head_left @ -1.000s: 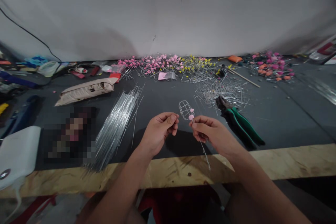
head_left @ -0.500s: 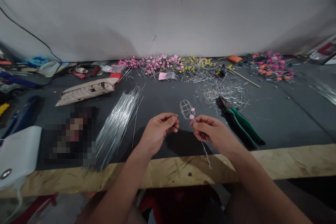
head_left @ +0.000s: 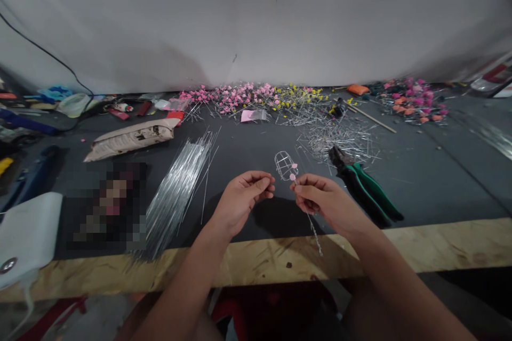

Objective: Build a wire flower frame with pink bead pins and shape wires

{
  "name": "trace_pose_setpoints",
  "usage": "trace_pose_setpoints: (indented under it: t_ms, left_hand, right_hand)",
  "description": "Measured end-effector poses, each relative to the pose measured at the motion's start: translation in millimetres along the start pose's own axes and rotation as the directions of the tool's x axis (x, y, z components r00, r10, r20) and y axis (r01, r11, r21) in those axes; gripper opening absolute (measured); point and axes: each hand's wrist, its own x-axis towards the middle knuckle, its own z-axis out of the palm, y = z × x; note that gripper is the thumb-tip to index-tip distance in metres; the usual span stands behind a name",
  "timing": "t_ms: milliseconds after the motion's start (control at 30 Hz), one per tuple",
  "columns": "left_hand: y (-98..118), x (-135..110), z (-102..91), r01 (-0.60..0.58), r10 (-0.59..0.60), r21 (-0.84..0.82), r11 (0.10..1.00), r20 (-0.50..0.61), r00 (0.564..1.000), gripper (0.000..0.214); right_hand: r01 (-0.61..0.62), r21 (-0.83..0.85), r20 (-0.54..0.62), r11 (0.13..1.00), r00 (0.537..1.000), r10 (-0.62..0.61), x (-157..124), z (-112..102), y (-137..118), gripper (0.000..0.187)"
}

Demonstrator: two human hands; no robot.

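Between the thumb and fingers of my right hand [head_left: 316, 194] is a wire stem. At its top sits a small rounded wire cage [head_left: 285, 165], with two pink beads or flowers [head_left: 293, 176] beside it. The twisted lower end of the wire stem [head_left: 315, 234] hangs below the hand over the table edge. My left hand [head_left: 250, 194] is just left of the cage, thumb pressed to the fingers; whatever it may pinch is too small or hidden. Green-handled pliers [head_left: 370, 189] lie right of my right hand, and a bundle of straight wires [head_left: 180, 176] lies left of my left hand.
Along the wall lie pink [head_left: 248, 96] and yellow flower stems [head_left: 300, 97]. Nearer is a heap of loose wires [head_left: 340, 141], with purple and orange flowers [head_left: 420, 101] to its right. A beige packet [head_left: 132, 138] and a white device [head_left: 32, 240] are at left.
My left hand has shifted very slightly right, toward the wire cage. My right hand keeps its grip on the stem, almost still.
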Motion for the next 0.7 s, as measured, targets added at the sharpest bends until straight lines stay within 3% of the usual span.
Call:
trace_pose_setpoints:
  t_ms: [367, 700]
  left_hand:
    - [2.6, 0.7, 1.3, -0.047, 0.046, -0.014, 0.999, -0.044, 0.998, 0.022]
    - [0.4, 0.0, 1.3, -0.045, 0.046, -0.025, 0.999, 0.043, 0.998, 0.012]
  right_hand:
    - [0.002, -0.01, 0.005, 1.0, 1.0, -0.002, 1.0, -0.5, 1.5, 0.012]
    - [-0.022, -0.007, 0.019, 1.0, 1.0, 0.022, -1.1, 3.4, 1.7, 0.011]
